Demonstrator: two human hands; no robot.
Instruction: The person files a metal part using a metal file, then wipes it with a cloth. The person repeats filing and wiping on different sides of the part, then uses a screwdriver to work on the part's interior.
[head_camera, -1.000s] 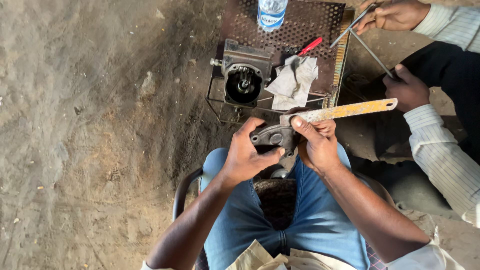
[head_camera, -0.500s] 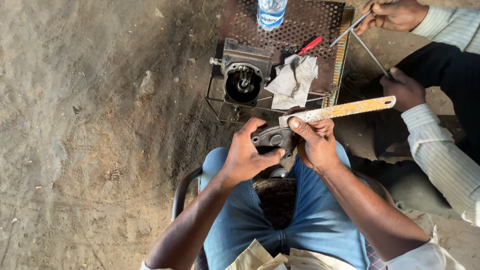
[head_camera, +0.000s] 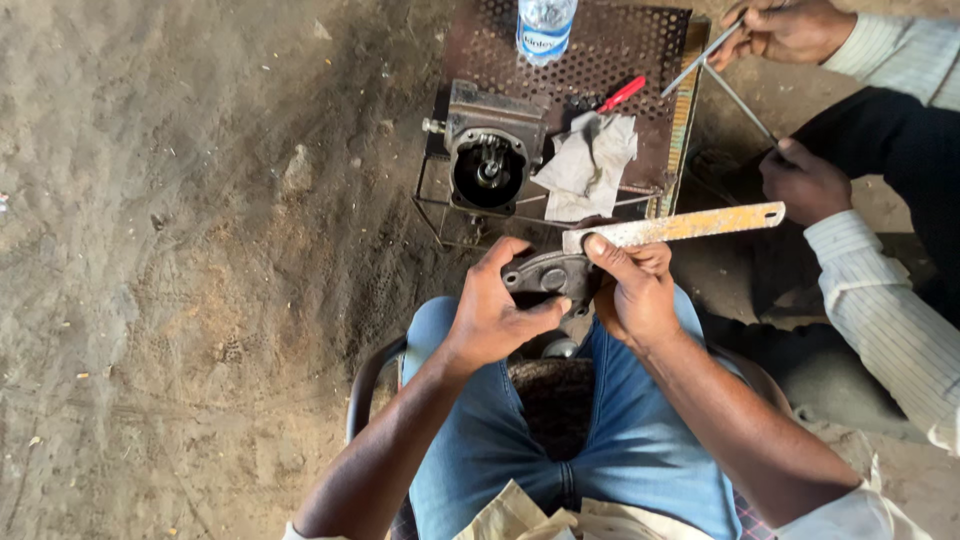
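Observation:
My left hand (head_camera: 492, 310) grips a dark grey metal cover plate (head_camera: 548, 273) above my knees. My right hand (head_camera: 634, 290) holds a flat, rusty yellow metal blade (head_camera: 680, 226) with its near end pressed on the plate's upper edge; the blade points right. Part of the plate is hidden behind my fingers.
A perforated metal stand (head_camera: 620, 40) ahead carries a grey gear housing (head_camera: 490, 150), a dirty white rag (head_camera: 592, 162), a red-handled tool (head_camera: 620, 93) and a plastic water bottle (head_camera: 545, 25). At right another person's hands (head_camera: 805, 180) work two thin metal rods (head_camera: 740, 100). Bare dirt floor lies left.
The far end of the blade has dipped slightly. The other person's lower hand has shifted a little up and left. My hands keep their grips.

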